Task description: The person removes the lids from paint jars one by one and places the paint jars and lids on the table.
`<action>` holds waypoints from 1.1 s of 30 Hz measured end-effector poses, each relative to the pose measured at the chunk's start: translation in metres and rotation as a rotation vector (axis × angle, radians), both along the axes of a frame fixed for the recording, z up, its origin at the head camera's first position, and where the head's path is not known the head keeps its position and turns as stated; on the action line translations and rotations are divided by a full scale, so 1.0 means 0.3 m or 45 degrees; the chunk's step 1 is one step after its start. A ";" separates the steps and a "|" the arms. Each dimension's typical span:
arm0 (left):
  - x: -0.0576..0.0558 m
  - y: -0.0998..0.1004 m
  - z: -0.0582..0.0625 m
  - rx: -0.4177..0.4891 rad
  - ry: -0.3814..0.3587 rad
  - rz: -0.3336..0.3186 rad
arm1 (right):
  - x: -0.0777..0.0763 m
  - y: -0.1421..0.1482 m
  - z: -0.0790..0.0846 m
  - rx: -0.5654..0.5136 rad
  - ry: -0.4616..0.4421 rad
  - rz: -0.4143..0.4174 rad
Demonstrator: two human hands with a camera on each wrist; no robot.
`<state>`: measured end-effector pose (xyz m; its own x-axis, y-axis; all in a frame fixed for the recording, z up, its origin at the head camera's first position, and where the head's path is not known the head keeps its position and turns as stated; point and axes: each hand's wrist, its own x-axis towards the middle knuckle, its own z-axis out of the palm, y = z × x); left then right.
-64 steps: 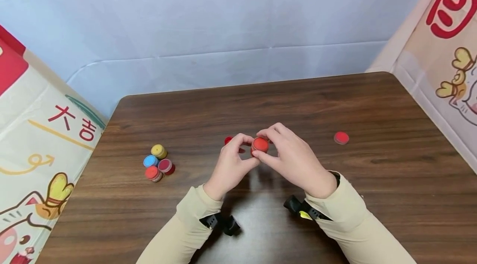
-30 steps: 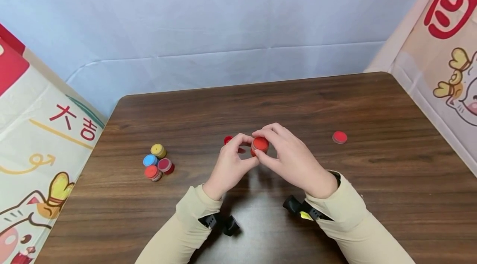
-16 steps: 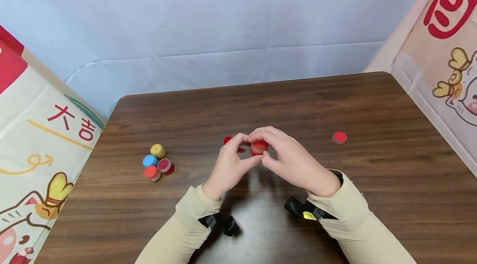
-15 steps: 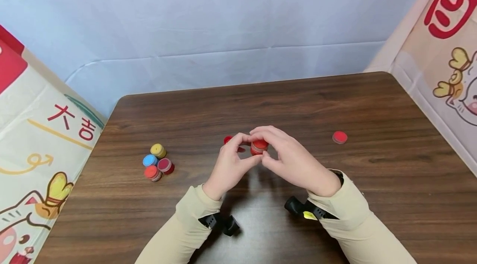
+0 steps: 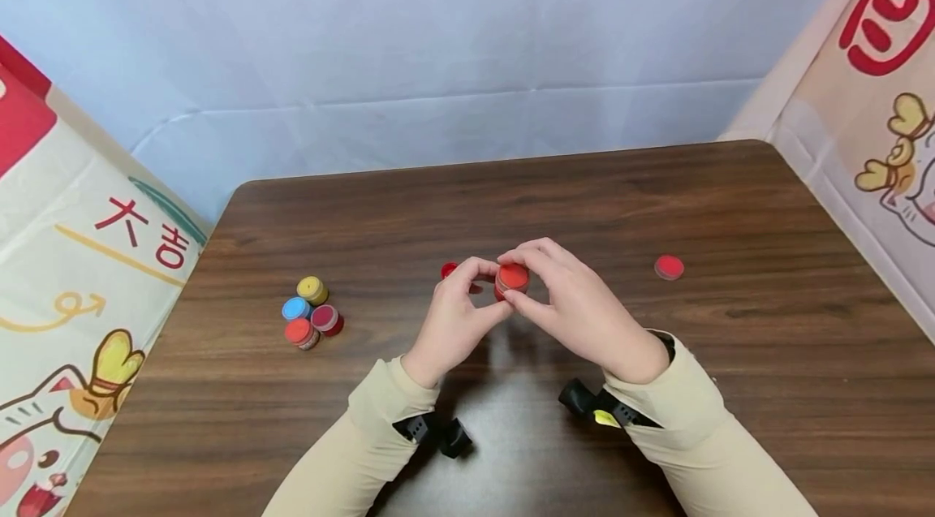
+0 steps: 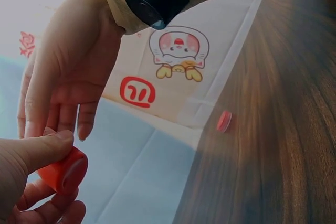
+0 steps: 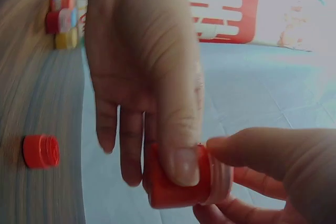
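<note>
In the head view both hands meet over the middle of the table around a small red jar (image 5: 512, 277) with a clear-rimmed lid. My left hand (image 5: 454, 318) holds the red body between thumb and fingers. My right hand (image 5: 580, 314) pinches the lid (image 7: 221, 182) at its clear rim. The jar lies sideways across the right wrist view, the left thumb on its body. In the left wrist view its red base (image 6: 74, 174) shows past the left thumb. Behind the left hand stands an uncovered red jar (image 7: 41, 151), mostly hidden in the head view.
A loose red lid (image 5: 669, 267) lies on the wooden table (image 5: 730, 387) to the right. At the left stand a yellow jar (image 5: 312, 290), a blue one (image 5: 296, 309), a red one (image 5: 302, 333) and a dark red one (image 5: 327, 320), close together.
My right fingers were round the lid, shifted closer round the jar half a second ago, and now pinch the lid's edge again, its top in full sight. The left hand keeps its hold.
</note>
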<state>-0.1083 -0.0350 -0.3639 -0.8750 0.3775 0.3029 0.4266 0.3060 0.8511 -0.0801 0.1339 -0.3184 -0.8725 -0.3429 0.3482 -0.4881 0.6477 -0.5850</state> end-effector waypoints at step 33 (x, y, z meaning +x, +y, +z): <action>0.003 0.004 0.004 -0.006 0.001 0.004 | 0.002 0.006 -0.005 0.003 0.047 -0.011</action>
<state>-0.1074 -0.0337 -0.3628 -0.8759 0.3762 0.3022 0.4266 0.3109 0.8493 -0.0795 0.1356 -0.3198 -0.8622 -0.3361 0.3790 -0.5033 0.6537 -0.5651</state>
